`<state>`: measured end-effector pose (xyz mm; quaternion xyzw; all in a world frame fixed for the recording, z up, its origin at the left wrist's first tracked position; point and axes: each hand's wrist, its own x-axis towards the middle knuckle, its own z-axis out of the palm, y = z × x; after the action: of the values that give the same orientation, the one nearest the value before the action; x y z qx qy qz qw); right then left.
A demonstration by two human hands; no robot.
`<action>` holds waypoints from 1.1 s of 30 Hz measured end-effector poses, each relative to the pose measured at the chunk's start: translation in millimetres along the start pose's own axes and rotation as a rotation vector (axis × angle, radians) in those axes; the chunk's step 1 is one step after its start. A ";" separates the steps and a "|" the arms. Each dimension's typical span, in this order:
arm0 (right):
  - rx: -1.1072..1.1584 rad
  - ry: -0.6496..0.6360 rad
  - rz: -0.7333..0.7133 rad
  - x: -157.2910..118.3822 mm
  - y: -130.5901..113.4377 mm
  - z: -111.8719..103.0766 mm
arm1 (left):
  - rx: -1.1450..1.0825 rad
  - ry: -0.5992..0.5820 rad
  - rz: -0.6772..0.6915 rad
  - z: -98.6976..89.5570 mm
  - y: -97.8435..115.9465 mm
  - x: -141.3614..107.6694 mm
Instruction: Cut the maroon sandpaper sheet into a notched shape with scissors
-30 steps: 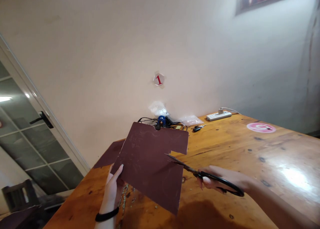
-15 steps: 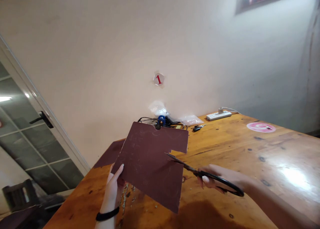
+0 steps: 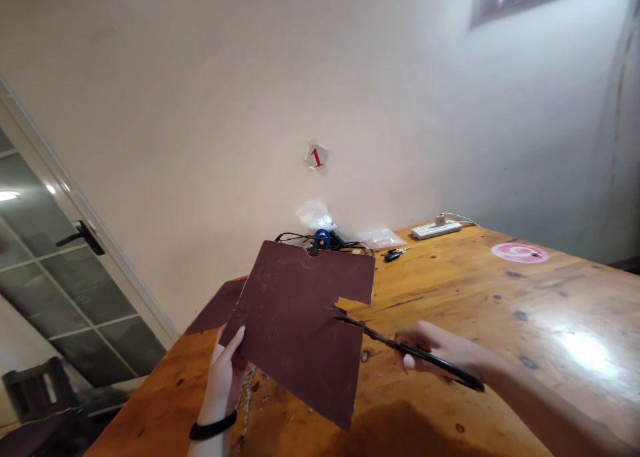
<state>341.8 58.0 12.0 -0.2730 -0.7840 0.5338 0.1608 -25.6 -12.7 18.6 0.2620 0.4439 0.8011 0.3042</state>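
Pale plaster wall (image 3: 200, 110) rises behind a glossy wooden table (image 3: 430, 290), with a white-framed door (image 3: 70, 284) on the left side of the view and a red 1 on a small sign (image 3: 317, 156) taped to the plaster. Over the table's near part hangs a maroon sheet (image 3: 295, 310), tilted, with a small rounded cut-out in its top edge and an angular notch in its right side. The left hand (image 3: 229, 372) pinches the sheet at its lower left edge, thumb on the face turned to the camera, a black band (image 3: 213, 427) round the wrist. The right hand (image 3: 430, 350) grips black-handled scissors (image 3: 377, 336), their handles close together and their blades reaching across the sheet just below the notch; how far the blades are parted is hard to tell. Behind the sheet, another maroon piece (image 3: 217, 305) lies at the table's left edge. Beyond the top edge sit a blue round item (image 3: 322, 238) among black cables (image 3: 345, 245), a clear plastic bag (image 3: 383, 238), keys (image 3: 394, 255) and a white power strip (image 3: 436, 229) with a plug in it. Farther right, a pink round sticker (image 3: 520, 252) is on the tabletop, and pale crumbs (image 3: 246, 404) are scattered beside the left hand
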 end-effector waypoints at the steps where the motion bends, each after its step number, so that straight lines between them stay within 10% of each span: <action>1: -0.004 0.002 -0.002 0.1 -0.4 -0.1 | -0.003 0.007 0.001 0.3 0.1 0.0; 33: -0.111 -0.051 -0.065 -4.9 8.0 -5.5 | -0.027 0.049 -0.014 4.7 6.9 -3.3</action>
<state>350.7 61.4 6.8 -0.2420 -0.8246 0.4909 0.1427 -21.9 -15.4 26.3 0.2348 0.4422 0.8111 0.3025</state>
